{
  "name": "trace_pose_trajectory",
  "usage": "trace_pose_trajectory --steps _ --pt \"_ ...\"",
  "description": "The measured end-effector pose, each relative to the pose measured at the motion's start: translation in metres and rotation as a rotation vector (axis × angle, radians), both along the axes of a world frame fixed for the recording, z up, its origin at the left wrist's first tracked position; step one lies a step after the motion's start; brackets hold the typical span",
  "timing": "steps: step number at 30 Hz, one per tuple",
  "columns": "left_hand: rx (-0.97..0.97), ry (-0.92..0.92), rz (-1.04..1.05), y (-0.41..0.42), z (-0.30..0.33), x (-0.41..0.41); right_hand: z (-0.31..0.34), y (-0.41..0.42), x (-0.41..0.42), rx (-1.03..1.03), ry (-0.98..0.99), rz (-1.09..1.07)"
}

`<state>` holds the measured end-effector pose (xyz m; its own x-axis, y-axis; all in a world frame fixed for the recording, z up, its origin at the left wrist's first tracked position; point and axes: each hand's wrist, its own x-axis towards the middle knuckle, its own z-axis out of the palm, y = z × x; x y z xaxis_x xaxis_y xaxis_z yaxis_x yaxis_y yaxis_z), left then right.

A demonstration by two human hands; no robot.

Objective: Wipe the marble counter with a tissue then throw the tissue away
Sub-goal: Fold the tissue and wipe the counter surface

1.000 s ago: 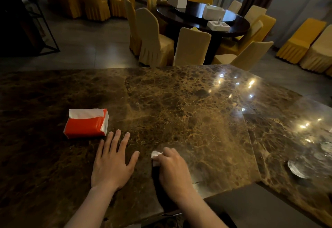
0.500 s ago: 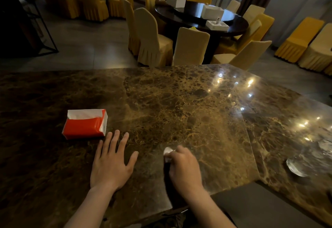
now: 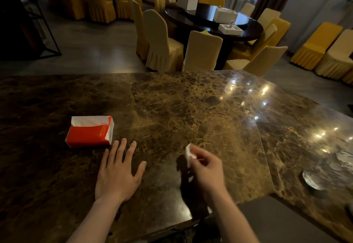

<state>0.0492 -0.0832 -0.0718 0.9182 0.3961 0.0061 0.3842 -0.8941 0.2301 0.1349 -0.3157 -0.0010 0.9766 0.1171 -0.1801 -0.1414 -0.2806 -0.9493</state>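
Observation:
The brown veined marble counter fills the lower view. My right hand is closed around a small crumpled white tissue, which sticks out past the fingertips; the hand looks slightly raised off the stone, casting a shadow beneath. My left hand lies flat on the counter with fingers spread, holding nothing. A red tissue pack with white tissue showing at its top rests just beyond my left fingertips.
A glass dish sits on the counter's right section. The near edge of the counter drops off by my right forearm. Beyond the counter stand cloth-covered chairs and a dark round table with white boxes.
My right hand has slid to the right with the tissue and lifted a little, fingers now pinching it. My left hand stays planted.

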Motion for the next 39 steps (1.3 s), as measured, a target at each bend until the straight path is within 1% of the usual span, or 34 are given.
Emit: trace_pose_trajectory --steps 2,3,4,5,6,8,10,11,13,14,15,16,18,20,23,24,27,31,35,36,37,39 --pt "0.0 0.001 0.0 0.0 0.0 -0.001 0.006 -0.015 0.018 0.294 0.3 -0.089" --pt "0.001 -0.001 0.002 0.0 0.0 0.0 0.007 -0.019 0.025 0.396 0.403 -0.098" --pt "0.002 -0.001 0.005 0.0 0.001 0.0 0.007 -0.02 0.03 0.447 0.472 -0.09" --pt "0.0 0.0 0.007 0.0 0.001 0.0 0.006 -0.02 0.034 0.446 0.51 -0.081" --pt "0.0 0.002 0.008 -0.001 0.001 0.001 0.004 -0.02 0.037 0.397 0.517 -0.078" --pt "0.007 0.011 0.006 0.0 0.0 0.0 -0.001 -0.017 0.04 0.211 0.459 -0.062" --pt "0.006 0.001 0.006 0.0 0.001 0.0 -0.006 -0.012 0.041 -0.042 0.322 0.013" --pt "0.002 -0.006 0.008 0.0 0.001 0.0 -0.01 -0.01 0.041 -0.189 0.214 0.055" --pt "0.001 -0.004 0.005 0.0 0.0 0.0 -0.013 -0.007 0.041 -0.49 -0.079 0.128" --pt "0.005 0.001 0.001 0.0 0.0 0.0 -0.014 -0.006 0.04 -0.59 -0.223 0.141" --pt "0.003 0.0 -0.001 0.001 0.0 0.0 -0.014 -0.005 0.038 -0.645 -0.339 0.134" --pt "0.001 -0.005 -0.001 0.001 -0.001 0.0 -0.014 -0.003 0.036 -0.661 -0.416 0.118" --pt "0.007 -0.002 0.003 0.001 0.0 0.0 -0.018 0.0 0.029 -0.652 -0.494 0.111" --pt "0.012 0.001 0.01 0.0 -0.001 0.0 -0.025 0.004 0.018 -0.665 -0.546 0.174" --pt "0.016 0.007 0.013 0.001 -0.003 0.001 -0.037 0.015 0.002 -0.816 -0.625 0.314" --pt "0.019 0.009 0.01 0.001 -0.003 0.001 -0.038 0.018 0.0 -0.836 -0.629 0.334" --pt "0.026 0.006 0.013 0.0 -0.002 0.001 -0.033 0.024 0.0 -0.82 -0.614 0.394" --pt "0.016 0.017 0.012 0.0 -0.002 0.002 -0.026 0.033 -0.02 -0.732 -0.661 0.442" --pt "0.017 0.019 0.004 0.0 0.0 0.001 -0.03 0.044 -0.044 -0.712 -0.724 0.623" --pt "0.02 0.016 0.004 0.0 0.001 0.001 -0.03 0.04 -0.039 -0.721 -0.717 0.613" --pt "0.02 0.016 0.002 0.0 0.001 0.0 -0.03 0.034 -0.03 -0.731 -0.702 0.558" --pt "0.013 0.016 -0.001 0.0 0.001 -0.001 -0.026 0.016 -0.004 -0.769 -0.627 0.366"
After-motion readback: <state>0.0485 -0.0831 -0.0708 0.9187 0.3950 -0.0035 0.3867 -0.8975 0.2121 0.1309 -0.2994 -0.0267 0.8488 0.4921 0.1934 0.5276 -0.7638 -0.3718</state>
